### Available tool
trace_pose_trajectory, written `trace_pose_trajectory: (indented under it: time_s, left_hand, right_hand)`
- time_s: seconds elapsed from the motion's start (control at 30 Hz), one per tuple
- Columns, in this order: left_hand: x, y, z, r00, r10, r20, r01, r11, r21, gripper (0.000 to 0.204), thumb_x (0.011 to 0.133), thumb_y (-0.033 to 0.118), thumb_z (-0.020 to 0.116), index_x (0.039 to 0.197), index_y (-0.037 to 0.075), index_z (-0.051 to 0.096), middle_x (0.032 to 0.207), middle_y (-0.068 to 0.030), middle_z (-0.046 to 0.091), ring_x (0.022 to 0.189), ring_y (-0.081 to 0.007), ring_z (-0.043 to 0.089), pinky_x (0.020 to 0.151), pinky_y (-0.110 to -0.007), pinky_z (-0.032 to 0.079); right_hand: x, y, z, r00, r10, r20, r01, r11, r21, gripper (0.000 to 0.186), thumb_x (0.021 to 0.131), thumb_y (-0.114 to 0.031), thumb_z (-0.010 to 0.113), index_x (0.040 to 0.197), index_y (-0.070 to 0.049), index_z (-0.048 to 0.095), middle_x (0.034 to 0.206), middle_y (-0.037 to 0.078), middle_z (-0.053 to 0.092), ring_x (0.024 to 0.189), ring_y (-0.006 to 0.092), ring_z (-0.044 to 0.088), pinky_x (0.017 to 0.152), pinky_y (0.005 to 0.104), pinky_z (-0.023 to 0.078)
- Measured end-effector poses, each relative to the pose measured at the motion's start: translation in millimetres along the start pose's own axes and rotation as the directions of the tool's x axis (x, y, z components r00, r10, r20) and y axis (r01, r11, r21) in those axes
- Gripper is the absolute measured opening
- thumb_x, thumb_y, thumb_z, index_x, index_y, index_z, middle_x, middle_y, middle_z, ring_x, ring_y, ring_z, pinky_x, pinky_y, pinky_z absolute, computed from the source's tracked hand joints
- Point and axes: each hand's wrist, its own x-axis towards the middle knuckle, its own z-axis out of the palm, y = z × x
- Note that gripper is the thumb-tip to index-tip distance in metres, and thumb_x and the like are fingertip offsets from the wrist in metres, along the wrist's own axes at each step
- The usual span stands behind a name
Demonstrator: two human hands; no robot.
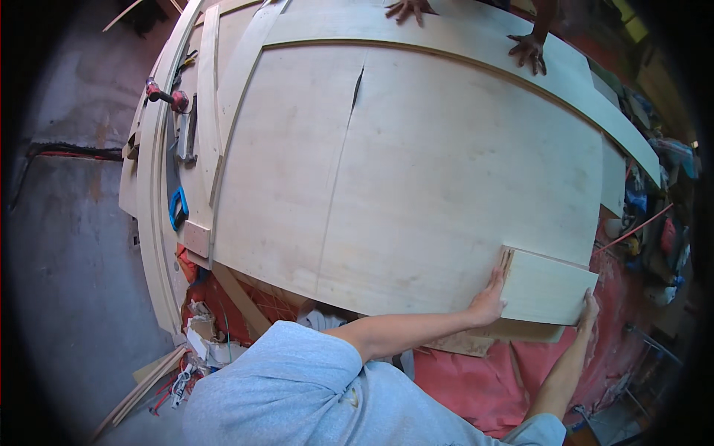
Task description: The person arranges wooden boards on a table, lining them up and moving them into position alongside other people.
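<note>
A short pale wooden board (549, 288) lies over the near right edge of a large plywood panel (431, 178). My left hand (488, 300) grips its left edge, with the fingers along the side. At the right edge, near the corner, my right hand (588, 309) holds the same board; some of its fingers are hidden behind the board. Below the board, another pale wooden piece (520, 330) shows, partly covered. The large panel has a long seam with a dark split (358, 88) in its far half.
Across the panel, another person's two hands (409, 10) rest on a long wooden strip (461, 43). On the left are a red-handled clamp (166, 97), a blue-handled saw (178, 208) and a small wood block (197, 238). Red sheeting (468, 383) spreads near me; clutter (662, 215) lies at right.
</note>
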Motion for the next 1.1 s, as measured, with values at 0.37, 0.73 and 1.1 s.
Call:
trace_pose_trajectory:
  time_s: [0.37,0.73,1.1]
  left_hand:
    - [-38.1,-25.8,-50.9,0.988,0.064,0.138,-0.068,0.997,0.027,0.072,0.101,0.037,0.064,0.159,0.004,0.036,0.133,-0.0279,0.067,0.123,-0.0428,0.066,0.104,-0.046,0.052]
    - [-184.6,-107.9,-325.4,0.945,-0.235,-0.229,0.202,0.967,-0.157,0.033,0.107,0.02,0.059,0.131,-0.001,0.068,0.097,-0.0086,0.077,0.078,-0.0125,0.07,0.073,-0.03,0.06]
    - [-140.0,-102.6,-590.8,0.755,0.147,-0.639,0.014,0.971,0.239,0.032,0.105,0.029,0.06,0.123,0.006,0.073,0.096,-0.0085,0.08,0.082,-0.019,0.075,0.077,-0.035,0.059]
  right_hand:
    - [-52.1,-54.4,45.0,0.892,-0.332,-0.306,0.054,0.751,-0.658,0.065,0.103,-0.05,0.063,0.136,0.007,0.062,0.13,0.021,0.07,0.12,0.0357,0.067,0.103,0.0445,0.05]
    - [-269.6,-129.6,310.5,0.564,-0.826,0.002,0.706,0.48,-0.52,0.037,0.103,-0.015,0.065,0.135,0.002,0.063,0.14,0.021,0.065,0.136,0.0378,0.057,0.119,0.0509,0.04]
    - [-374.4,-188.6,506.3,0.799,-0.562,0.213,0.568,0.59,-0.574,0.059,0.104,-0.026,0.062,0.154,0.001,0.046,0.161,0.027,0.041,0.15,0.0436,0.038,0.125,0.0491,0.033]
